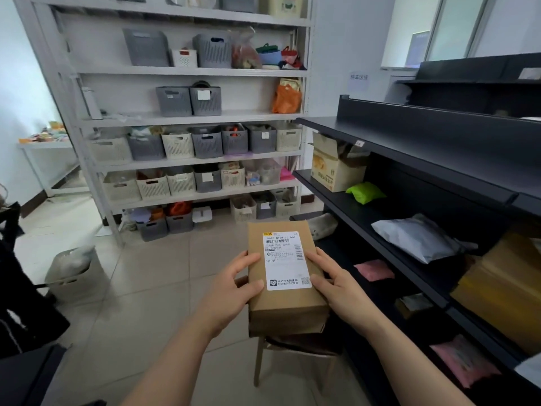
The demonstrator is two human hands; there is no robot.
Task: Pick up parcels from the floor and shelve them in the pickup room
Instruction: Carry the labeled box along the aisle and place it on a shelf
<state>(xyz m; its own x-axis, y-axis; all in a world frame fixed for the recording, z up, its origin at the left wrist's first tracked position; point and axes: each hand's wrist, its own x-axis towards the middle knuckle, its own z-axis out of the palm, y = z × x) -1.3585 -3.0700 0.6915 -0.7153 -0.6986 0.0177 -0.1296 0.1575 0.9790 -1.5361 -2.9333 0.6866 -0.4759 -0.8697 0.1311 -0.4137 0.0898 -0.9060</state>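
A person is holding a brown cardboard parcel (285, 276) in both bare hands above the tiled floor (140, 288) of a pickup room, its white shipping label (287, 260) facing up toward the camera. The left hand (234, 288) is gripping the parcel's left edge, thumb lying across the top face and fingers curled along the side, while the right hand (336, 284) is clamping the right edge, thumb pressing on the label's lower right corner. The parcel is hanging clear of every shelf, directly over a wooden stool (295, 356) standing on the floor and just beside the front edge of a black shelving unit (409, 148) that is running along the right side of the room. On that unit's shelves other packages are lying — an open printed carton (336, 168) at the far end of the middle shelf with a green pouch (365, 192) near its front edge, a grey poly mailer (418, 237) overhanging the edge of the shelf below, and a pink mailer (374, 269) lower still. Across the floor, a white metal rack (187, 118) against the far wall is carrying rows of grey and cream plastic baskets (205, 143), with an orange bag (287, 98) sitting at the right end of its third shelf — well apart from the parcel.
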